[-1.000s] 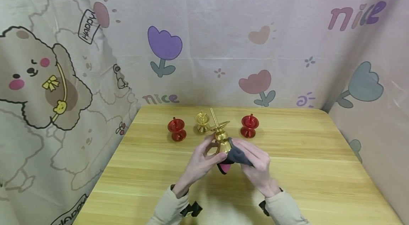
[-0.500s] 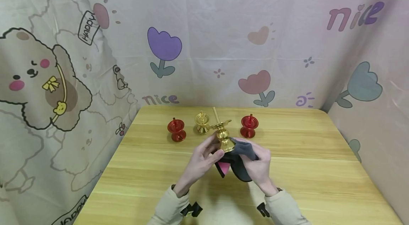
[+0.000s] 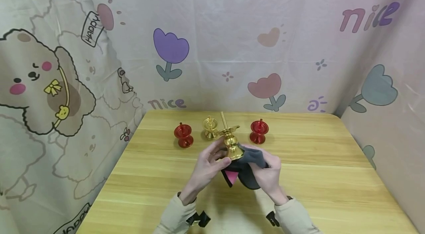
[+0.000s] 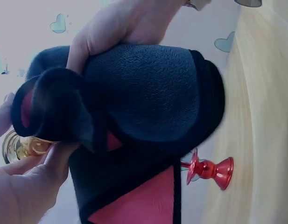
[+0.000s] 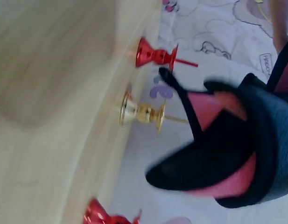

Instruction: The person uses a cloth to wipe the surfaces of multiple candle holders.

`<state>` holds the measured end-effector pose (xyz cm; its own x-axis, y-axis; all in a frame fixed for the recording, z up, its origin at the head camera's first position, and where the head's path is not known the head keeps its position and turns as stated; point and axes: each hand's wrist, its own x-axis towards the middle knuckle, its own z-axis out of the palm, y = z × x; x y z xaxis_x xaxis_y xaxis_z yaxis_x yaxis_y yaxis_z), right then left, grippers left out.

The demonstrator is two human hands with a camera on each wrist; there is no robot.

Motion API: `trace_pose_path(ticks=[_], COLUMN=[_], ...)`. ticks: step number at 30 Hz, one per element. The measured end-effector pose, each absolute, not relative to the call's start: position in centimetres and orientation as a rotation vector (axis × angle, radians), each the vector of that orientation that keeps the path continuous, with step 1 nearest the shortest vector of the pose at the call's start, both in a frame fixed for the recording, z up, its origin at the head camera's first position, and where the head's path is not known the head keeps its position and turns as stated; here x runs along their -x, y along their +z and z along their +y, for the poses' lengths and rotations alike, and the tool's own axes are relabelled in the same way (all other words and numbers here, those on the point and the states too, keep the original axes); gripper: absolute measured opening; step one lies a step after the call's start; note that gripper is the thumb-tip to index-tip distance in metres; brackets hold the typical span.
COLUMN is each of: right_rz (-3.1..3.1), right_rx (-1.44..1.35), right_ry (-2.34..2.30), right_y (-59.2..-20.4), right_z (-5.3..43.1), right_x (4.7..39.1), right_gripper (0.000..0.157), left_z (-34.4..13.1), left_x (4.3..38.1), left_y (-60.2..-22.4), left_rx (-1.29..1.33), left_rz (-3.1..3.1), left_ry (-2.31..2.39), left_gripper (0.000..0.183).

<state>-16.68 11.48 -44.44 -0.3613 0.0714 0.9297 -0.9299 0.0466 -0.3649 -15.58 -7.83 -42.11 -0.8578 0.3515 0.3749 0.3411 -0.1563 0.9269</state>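
So compared with a second ago, the dark cloth (image 3: 249, 178) hangs lower under the right hand (image 3: 269, 172). Wooden table (image 3: 332, 186) stretches way off to the right, far edge just past the stands. Mid-frame, the left hand (image 3: 206, 164) holds the tilted gold candlestick (image 3: 231, 140); right hand's gripping the cloth against its base. Red stands (image 3: 183, 134) either side, another gold stand (image 3: 210, 126) between, spikes in their dishes.

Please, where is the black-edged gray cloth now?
In the head view, the black-edged gray cloth is in the right hand, at the lower right of the gold candle holder that the left hand holds.
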Motion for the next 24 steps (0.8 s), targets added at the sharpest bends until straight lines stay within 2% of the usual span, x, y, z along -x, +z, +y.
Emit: trace_pose_path(ticks=[2, 4, 9, 15, 20, 24], right_rz=[-1.467, -1.459, -1.441, -1.446, -1.431, -1.418], right_rx=[-0.865, -0.859, -0.968, -1.007, -1.046, -0.977], right_ry=[1.504, 1.467, 1.157, 0.901, 1.130, 1.456], right_y=[-44.6, -44.8, -44.3, -43.0, -43.2, -43.9], right_z=[11.5, 11.5, 11.6, 11.7, 11.7, 11.7], right_x=[16.6, 16.7, 17.1, 16.8, 16.8, 16.6], right_gripper=[0.040, 0.038, 0.014, 0.019, 0.015, 0.030], left_z=[-7.7, -7.5, -7.3, -7.4, -7.8, -7.9], left_x=[15.5, 15.4, 15.1, 15.0, 15.2, 15.3], left_y=[-42.0, -41.8, -41.4, -41.3, -41.6, -41.8], left_rx=[-0.846, -0.824, -0.752, -0.804, -0.900, -0.915], left_rz=[2.022, 2.027, 2.103, 2.132, 2.040, 1.992], left_ry=[2.208, 2.175, 2.142, 2.179, 2.227, 2.221], left_gripper=[0.071, 0.072, 0.072, 0.069, 0.068, 0.070])
